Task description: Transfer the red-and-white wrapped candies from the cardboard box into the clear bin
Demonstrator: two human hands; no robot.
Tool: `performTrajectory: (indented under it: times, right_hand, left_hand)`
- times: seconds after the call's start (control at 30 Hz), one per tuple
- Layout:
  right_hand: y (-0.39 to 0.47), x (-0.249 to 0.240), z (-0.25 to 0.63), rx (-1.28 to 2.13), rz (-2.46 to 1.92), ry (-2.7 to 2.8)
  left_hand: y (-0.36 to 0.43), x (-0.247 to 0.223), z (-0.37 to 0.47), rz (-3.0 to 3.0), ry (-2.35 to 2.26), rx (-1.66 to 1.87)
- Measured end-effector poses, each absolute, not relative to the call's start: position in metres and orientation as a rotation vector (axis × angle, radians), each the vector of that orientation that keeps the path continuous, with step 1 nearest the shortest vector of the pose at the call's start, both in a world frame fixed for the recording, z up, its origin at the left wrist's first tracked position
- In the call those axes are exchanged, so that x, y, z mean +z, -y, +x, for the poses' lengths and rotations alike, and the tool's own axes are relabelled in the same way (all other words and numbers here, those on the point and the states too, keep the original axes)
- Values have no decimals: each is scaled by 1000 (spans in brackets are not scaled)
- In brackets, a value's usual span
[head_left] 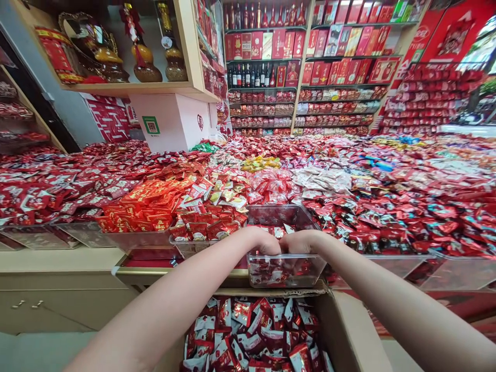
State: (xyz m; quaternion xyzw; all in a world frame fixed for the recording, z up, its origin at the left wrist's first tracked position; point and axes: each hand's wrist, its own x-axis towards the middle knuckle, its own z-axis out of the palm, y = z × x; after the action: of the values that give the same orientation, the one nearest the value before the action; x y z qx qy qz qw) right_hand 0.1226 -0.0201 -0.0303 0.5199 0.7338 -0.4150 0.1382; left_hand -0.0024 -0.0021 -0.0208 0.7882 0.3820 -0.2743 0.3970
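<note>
My left hand (264, 241) and my right hand (300, 242) reach side by side over the front rim of a clear plastic bin (267, 283). Both are bent down into it, and their fingers are hidden among red and white wrapped packets (289, 228) inside. Whether they hold any packets does not show. The packets lie low in the bin, below its rim. Directly under my forearms stands an open cardboard box (351, 323), filled with similar small dark red and white packets (251, 336).
Heaped bins of wrapped sweets spread on both sides, with orange-red packets (147, 204) at left and dark red ones (391, 227) at right. A cabinet (124, 89) overhangs the left. Bottle and box shelves (267, 59) line the back.
</note>
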Motion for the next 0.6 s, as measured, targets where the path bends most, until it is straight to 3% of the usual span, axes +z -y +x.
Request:
performTrajectory:
  times: [0.23,0.47,0.53,0.6]
  right_hand:
    - [23,-29,118,-1135,1634,-2336]
    - [84,20,120,-817,2139,-2831]
    - [123,19,126,-1168,2011,-2917]
    - [157,-4,129,-1577,1760,-2622]
  left_hand:
    - [2,-26,-4,1853,-947,-737]
    - [-1,-26,-5,1889,-865,-772]
    - [-3,-26,-4,1954,-843,-760]
    - [-5,-25,-2,2049,-824,-738]
